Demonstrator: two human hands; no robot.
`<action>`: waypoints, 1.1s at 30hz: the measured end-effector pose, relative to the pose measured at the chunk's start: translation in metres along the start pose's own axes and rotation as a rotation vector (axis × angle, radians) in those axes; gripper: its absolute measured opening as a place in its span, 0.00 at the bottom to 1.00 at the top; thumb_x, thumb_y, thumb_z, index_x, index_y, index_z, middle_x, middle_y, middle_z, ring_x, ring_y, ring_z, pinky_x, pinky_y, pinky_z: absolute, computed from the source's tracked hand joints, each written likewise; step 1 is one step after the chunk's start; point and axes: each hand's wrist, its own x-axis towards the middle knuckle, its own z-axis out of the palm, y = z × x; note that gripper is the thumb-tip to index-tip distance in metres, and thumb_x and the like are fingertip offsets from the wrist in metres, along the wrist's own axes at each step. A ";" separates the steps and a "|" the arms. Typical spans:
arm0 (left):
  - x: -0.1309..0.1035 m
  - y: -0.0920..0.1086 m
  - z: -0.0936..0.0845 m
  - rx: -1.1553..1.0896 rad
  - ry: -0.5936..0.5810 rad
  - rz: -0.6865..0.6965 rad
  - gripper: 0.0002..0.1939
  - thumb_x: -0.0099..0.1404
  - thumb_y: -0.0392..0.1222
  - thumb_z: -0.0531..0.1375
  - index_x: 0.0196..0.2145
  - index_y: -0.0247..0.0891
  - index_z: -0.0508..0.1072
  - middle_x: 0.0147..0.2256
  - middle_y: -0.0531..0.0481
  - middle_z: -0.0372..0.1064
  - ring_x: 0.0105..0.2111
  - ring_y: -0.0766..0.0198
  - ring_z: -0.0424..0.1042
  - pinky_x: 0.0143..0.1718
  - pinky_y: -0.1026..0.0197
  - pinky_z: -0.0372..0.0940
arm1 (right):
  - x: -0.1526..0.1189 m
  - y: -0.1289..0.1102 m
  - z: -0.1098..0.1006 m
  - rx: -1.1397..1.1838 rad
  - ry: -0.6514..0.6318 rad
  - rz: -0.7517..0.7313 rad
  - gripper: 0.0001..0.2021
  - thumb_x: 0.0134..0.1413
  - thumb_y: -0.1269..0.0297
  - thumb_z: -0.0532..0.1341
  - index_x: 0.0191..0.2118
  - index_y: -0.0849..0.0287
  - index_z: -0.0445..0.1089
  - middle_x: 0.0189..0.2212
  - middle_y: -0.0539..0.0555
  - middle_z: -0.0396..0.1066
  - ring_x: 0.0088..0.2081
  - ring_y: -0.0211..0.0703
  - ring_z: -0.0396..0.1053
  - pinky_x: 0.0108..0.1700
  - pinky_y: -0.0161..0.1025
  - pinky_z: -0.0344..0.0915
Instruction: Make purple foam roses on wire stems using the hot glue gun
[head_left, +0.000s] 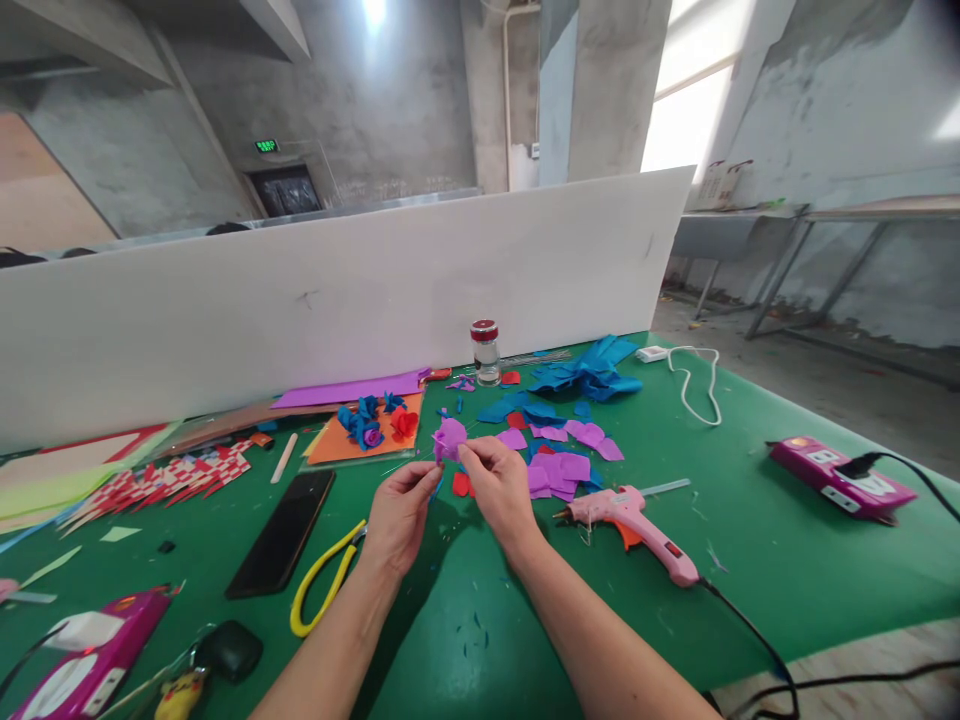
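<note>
A small purple crepe-paper flower [450, 438] is held up above the green table. My right hand [501, 490] pinches its lower right edge between thumb and finger. Just below the bloom, my left hand [405, 515] has its fingertips closed at the flower's base, where a thin bit of blue shows; the fingers hide most of that grip. Purple paper petals [559, 472] lie beyond my right hand, with red scraps [463, 485] under it. Finished blue flowers [366, 415] and a red flower [403, 424] rest on an orange sheet [356, 447].
A pink glue gun [634, 515] lies right of my right arm, its cord trailing off the edge. Yellow-handled pliers [326, 580] and a black phone [281, 535] lie left. Behind stand a red-lidded jar [486, 355], blue paper [589, 370] and a white partition [360, 300]. A power strip [840, 478] sits far right.
</note>
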 end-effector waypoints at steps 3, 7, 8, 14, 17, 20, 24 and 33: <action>0.000 0.000 0.000 0.040 0.012 0.057 0.14 0.37 0.41 0.74 0.24 0.37 0.79 0.24 0.53 0.73 0.28 0.67 0.67 0.33 0.64 0.61 | 0.000 -0.001 0.000 -0.001 -0.001 0.006 0.12 0.53 0.63 0.55 0.26 0.57 0.74 0.26 0.52 0.73 0.31 0.43 0.68 0.35 0.36 0.62; 0.000 -0.002 0.000 0.060 0.018 0.081 0.13 0.38 0.41 0.73 0.24 0.37 0.79 0.25 0.52 0.73 0.30 0.66 0.68 0.36 0.63 0.62 | -0.001 0.001 0.000 0.005 0.000 0.008 0.13 0.54 0.62 0.56 0.26 0.58 0.74 0.24 0.51 0.73 0.30 0.42 0.68 0.34 0.36 0.61; 0.000 -0.002 0.000 0.060 0.020 0.084 0.12 0.38 0.41 0.73 0.24 0.37 0.79 0.25 0.52 0.73 0.30 0.65 0.68 0.36 0.63 0.62 | -0.001 0.001 0.000 0.006 0.000 0.008 0.13 0.54 0.62 0.56 0.26 0.58 0.74 0.24 0.51 0.72 0.30 0.42 0.68 0.34 0.36 0.61; 0.000 -0.002 0.000 0.043 0.013 0.089 0.12 0.37 0.40 0.73 0.23 0.38 0.79 0.25 0.52 0.74 0.30 0.65 0.68 0.37 0.63 0.62 | -0.001 -0.001 0.001 0.023 -0.022 0.009 0.12 0.54 0.63 0.56 0.27 0.58 0.75 0.25 0.52 0.73 0.30 0.42 0.68 0.34 0.36 0.61; 0.001 -0.003 0.000 0.032 0.013 0.078 0.12 0.36 0.40 0.74 0.23 0.39 0.79 0.24 0.53 0.74 0.29 0.66 0.68 0.37 0.63 0.63 | -0.001 -0.001 0.001 0.051 -0.035 0.005 0.12 0.54 0.63 0.56 0.28 0.58 0.75 0.26 0.52 0.73 0.31 0.42 0.68 0.34 0.36 0.62; 0.001 -0.004 0.000 0.025 0.006 0.073 0.12 0.37 0.40 0.74 0.23 0.39 0.79 0.25 0.53 0.74 0.29 0.66 0.68 0.37 0.63 0.63 | -0.002 0.001 0.002 0.081 -0.051 0.007 0.12 0.54 0.63 0.56 0.29 0.58 0.76 0.26 0.51 0.74 0.31 0.43 0.69 0.34 0.36 0.62; 0.001 -0.003 0.000 0.034 -0.003 0.080 0.11 0.38 0.40 0.73 0.23 0.38 0.79 0.25 0.53 0.74 0.30 0.66 0.69 0.37 0.63 0.63 | -0.003 0.002 0.003 0.107 -0.059 0.022 0.12 0.54 0.63 0.57 0.30 0.58 0.77 0.27 0.52 0.74 0.32 0.43 0.69 0.34 0.36 0.62; 0.001 -0.005 -0.001 0.031 -0.016 0.087 0.11 0.39 0.39 0.73 0.24 0.38 0.80 0.26 0.51 0.75 0.31 0.64 0.69 0.39 0.62 0.63 | -0.004 -0.003 0.002 0.146 -0.075 0.038 0.12 0.53 0.63 0.57 0.29 0.58 0.77 0.26 0.52 0.73 0.31 0.43 0.68 0.34 0.36 0.63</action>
